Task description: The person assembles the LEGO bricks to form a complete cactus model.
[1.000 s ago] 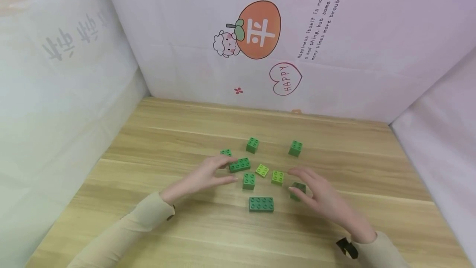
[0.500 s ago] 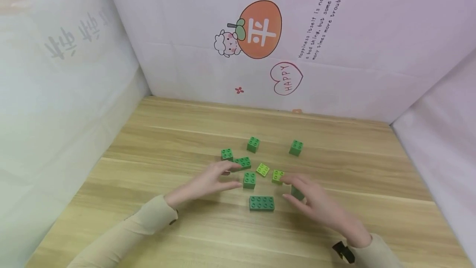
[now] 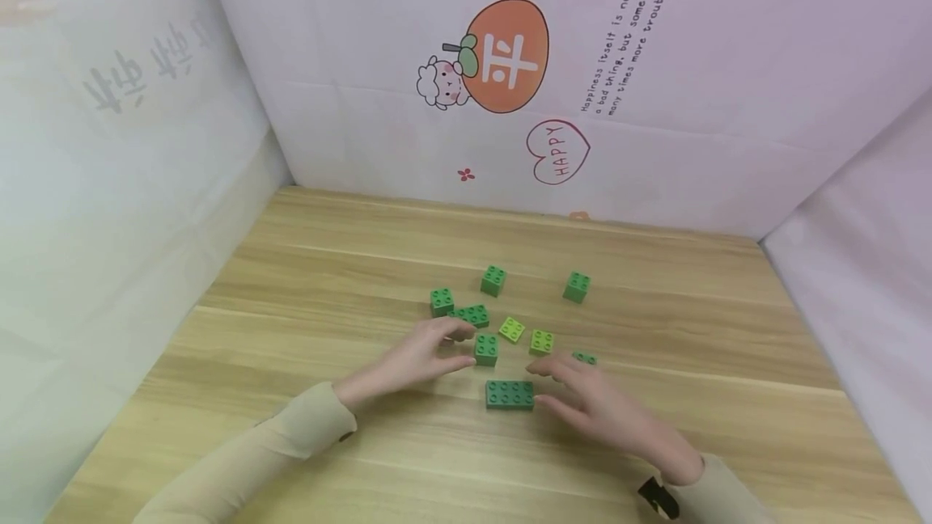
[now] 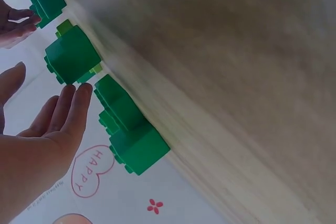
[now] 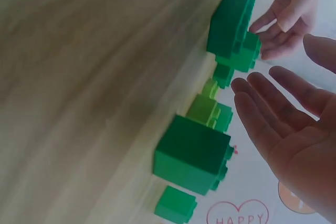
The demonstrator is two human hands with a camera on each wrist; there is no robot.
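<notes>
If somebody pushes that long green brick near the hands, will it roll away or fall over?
Probably neither. The long green brick lies flat and low on the wooden table, so it should slide, not tip. Its boxy shape gives nothing to roll on. It looks like stiff plastic, likely light, so a nudge may spin it.

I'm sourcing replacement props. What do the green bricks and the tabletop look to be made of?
The long green brick between the hands looks like moulded plastic: uniform colour, crisp round studs, a slight sheen. The tabletop shows pale wood grain with a smooth matte finish; solid wood or printed laminate cannot be told.
</notes>
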